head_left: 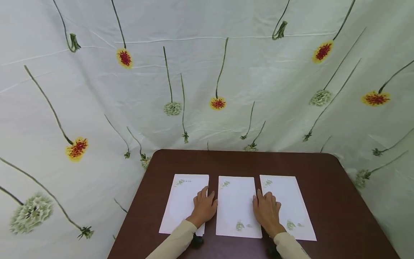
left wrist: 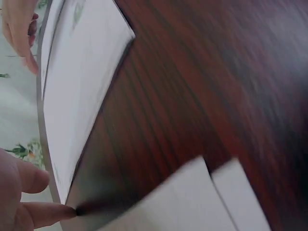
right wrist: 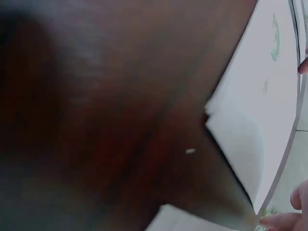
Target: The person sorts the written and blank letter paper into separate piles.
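Note:
Three white papers with small green plant prints lie side by side: a left paper (head_left: pixel 179 208), a middle paper (head_left: pixel 237 205) and a right paper (head_left: pixel 294 205). My left hand (head_left: pixel 204 208) rests at the left paper's right edge, thumb toward the gap. In the left wrist view a fingertip of that hand (left wrist: pixel 29 202) meets the brown surface, and two offset corners show at the left paper (left wrist: pixel 178 202). Over the right paper's left edge lies my right hand (head_left: pixel 267 212), its fingers lightly bent and its thumb side near the middle paper. Neither hand grips anything.
The papers lie on a dark brown table (head_left: pixel 239 163) with rounded far corners. Behind and around it hangs a white cloth (head_left: pixel 145 86) printed with flowers. A tiny pale scrap (right wrist: pixel 190 151) shows on the tabletop in the right wrist view.

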`<state>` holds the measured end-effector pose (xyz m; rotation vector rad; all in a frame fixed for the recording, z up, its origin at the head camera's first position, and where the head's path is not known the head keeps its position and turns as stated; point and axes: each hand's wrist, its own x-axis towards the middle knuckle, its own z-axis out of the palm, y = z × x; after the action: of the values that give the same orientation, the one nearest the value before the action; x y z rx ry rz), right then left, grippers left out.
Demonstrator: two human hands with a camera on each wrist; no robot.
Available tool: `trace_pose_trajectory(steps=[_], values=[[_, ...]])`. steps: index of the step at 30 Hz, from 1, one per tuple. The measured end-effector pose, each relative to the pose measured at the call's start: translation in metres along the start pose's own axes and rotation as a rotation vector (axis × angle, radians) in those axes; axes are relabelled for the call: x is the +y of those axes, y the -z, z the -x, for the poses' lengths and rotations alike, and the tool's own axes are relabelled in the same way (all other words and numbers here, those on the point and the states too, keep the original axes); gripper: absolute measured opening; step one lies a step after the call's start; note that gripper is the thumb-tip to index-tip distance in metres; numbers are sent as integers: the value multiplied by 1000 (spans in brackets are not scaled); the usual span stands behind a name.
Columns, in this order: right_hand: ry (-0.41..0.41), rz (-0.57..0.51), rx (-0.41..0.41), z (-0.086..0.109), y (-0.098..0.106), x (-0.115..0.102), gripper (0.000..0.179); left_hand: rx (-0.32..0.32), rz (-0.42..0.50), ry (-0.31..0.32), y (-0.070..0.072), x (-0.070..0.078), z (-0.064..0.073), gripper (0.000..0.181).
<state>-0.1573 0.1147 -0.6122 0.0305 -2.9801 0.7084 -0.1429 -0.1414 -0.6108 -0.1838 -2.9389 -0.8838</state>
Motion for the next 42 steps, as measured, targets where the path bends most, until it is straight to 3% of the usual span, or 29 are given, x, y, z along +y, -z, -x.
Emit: trace_pose_trajectory(steps=[10,29,42], values=[[67,72,44,10,-9,9,47,-63,7,47,-9,-1,2,50],[75,-18,36,14,-16,7,45,-71,80,82,-23,-3,1,50],[30,-98,-4,12,-12,5,47,-96,114,112,-10,13,2,48]])
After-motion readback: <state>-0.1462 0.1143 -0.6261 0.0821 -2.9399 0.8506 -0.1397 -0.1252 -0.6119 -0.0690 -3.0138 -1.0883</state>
